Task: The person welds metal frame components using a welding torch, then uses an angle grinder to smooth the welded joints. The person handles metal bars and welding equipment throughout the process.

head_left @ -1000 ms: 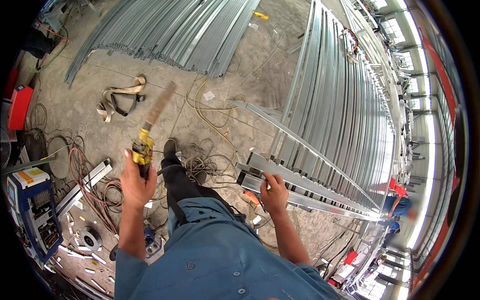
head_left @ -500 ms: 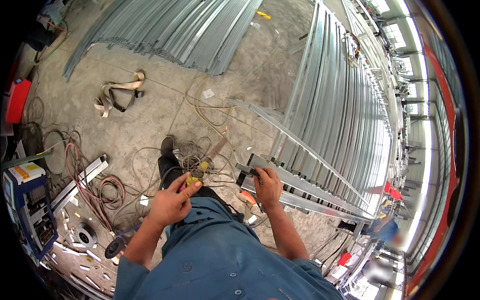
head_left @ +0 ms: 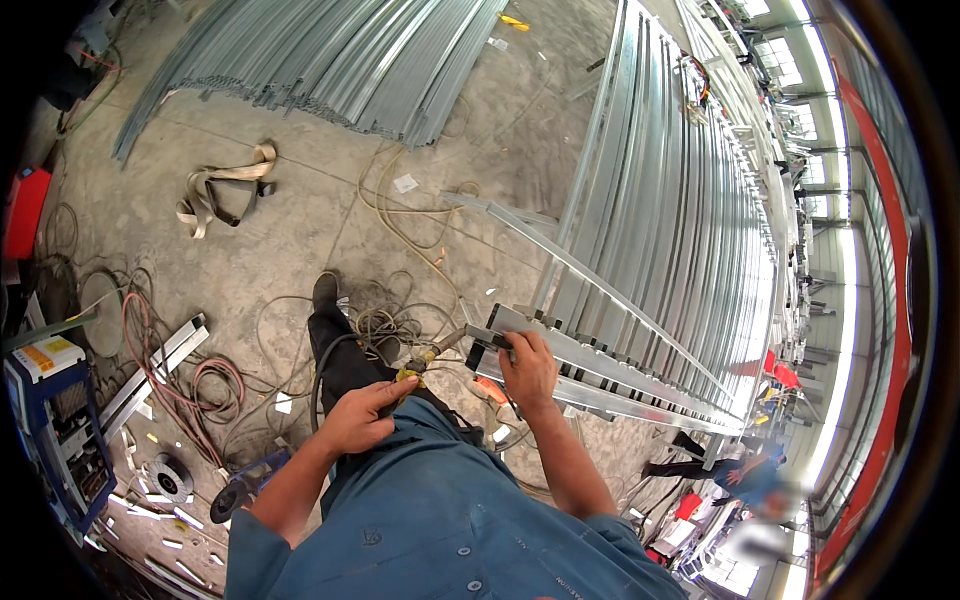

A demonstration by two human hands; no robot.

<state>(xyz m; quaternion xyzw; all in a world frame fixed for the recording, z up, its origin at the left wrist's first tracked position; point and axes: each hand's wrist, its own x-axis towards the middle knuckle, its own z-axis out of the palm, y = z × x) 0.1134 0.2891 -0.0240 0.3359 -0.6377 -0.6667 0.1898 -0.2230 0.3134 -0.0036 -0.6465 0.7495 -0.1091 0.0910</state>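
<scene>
My left hand [head_left: 365,415] is closed round the yellow-wrapped handle of a welding torch [head_left: 432,354]. Its nozzle points up and right, toward the ends of the steel tubes. From the handle a dark cable loops past my leg. With bent fingers, my right hand [head_left: 530,368] grips a small flat metal piece [head_left: 485,336] at the near end of a galvanized steel tube [head_left: 570,352]. Below that hand lies an orange-handled tool [head_left: 491,390], partly hidden. Whether the nozzle touches the metal piece, I cannot tell.
A long rack of galvanized tubes [head_left: 660,230] stretches away on the right, and a tube stack [head_left: 330,70] lies ahead. Cables [head_left: 385,330] coil by my foot. At left are a blue machine [head_left: 60,400], red hoses [head_left: 215,385] and a strap [head_left: 225,190]. A person [head_left: 745,475] is at right.
The welding torch has swung to the right and lower, its nozzle now close to the tube ends. My left hand has turned and shifted slightly right. My right hand keeps its grip.
</scene>
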